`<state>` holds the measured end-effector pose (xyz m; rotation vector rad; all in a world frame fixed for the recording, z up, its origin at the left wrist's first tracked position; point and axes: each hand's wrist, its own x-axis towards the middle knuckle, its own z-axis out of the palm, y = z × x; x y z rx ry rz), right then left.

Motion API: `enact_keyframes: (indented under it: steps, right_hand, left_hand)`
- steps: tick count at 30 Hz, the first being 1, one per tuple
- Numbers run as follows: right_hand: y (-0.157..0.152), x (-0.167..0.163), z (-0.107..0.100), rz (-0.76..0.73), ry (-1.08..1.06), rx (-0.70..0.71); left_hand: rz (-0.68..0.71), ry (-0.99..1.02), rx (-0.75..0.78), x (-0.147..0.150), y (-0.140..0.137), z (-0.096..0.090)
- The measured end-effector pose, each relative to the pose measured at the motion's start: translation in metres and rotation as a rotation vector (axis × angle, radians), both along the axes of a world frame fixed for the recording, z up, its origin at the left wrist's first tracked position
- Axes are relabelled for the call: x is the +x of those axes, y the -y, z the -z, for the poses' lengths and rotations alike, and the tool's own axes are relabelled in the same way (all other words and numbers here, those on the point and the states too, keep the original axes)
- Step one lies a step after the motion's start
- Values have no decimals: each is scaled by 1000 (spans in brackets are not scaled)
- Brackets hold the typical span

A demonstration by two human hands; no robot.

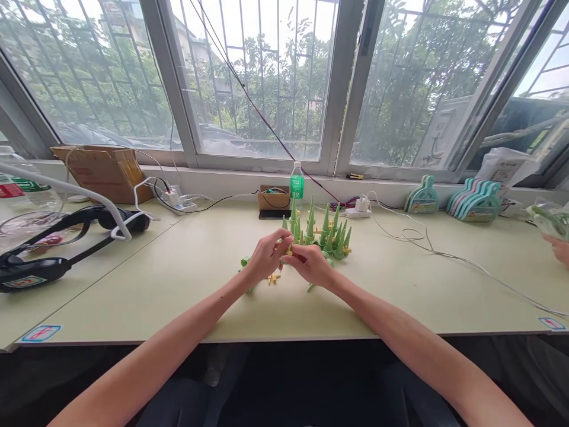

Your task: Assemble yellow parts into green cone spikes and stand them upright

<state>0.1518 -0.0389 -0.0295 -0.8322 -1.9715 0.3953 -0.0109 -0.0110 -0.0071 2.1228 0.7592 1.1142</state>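
My left hand (268,255) and my right hand (313,262) meet above the middle of the table, fingers closed together. Between their fingertips a small yellow plastic piece (289,252) shows in part; the fingers cover the rest. Just behind stand several green plastic cone spikes (326,224), points up, some with yellow pegs at the side. Several loose yellow pegs (274,277) lie on the table below my left hand. A green ring-shaped part (245,261) lies left of that hand, partly hidden by it.
Behind the spikes are a green-labelled bottle (297,184), a black phone (274,214) and a small cardboard box (267,199). A headset (66,243) lies left. Cables (427,240) and teal hangers (475,200) are right, where another person's hand (559,248) shows.
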Motion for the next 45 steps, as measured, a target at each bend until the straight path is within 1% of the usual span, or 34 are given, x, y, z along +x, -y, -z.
enact_keyframes:
  steps: [5, 10, 15, 20, 24, 29, 33, 45]
  right_hand:
    - [0, 0, 1, -12, -17, 16]
    - [-1, 0, 1, 8, -10, -10]
    - [0, 0, 0, -3, -21, -25]
    - [-1, 1, 1, -6, -19, -29]
    - [-1, 1, 2, -21, -24, -13]
    - [-1, 1, 1, -4, -17, -16]
    - [-2, 2, 2, 16, 10, -15]
    - [-1, 1, 2, -9, 5, -18]
  left_hand:
    - [-14, 3, 6, 0, 1, 0]
    - [-18, 16, 14, 0, 1, 0]
    - [-49, 25, 42, 0, 2, -1]
    - [-50, 41, 58, 1, 4, -3]
    - [-74, 49, 113, 3, 7, -6]
    - [-118, 73, 178, 4, 8, -9]
    - [-121, 76, 190, 4, 8, -8]
    - [-121, 67, 216, 4, 4, -5]
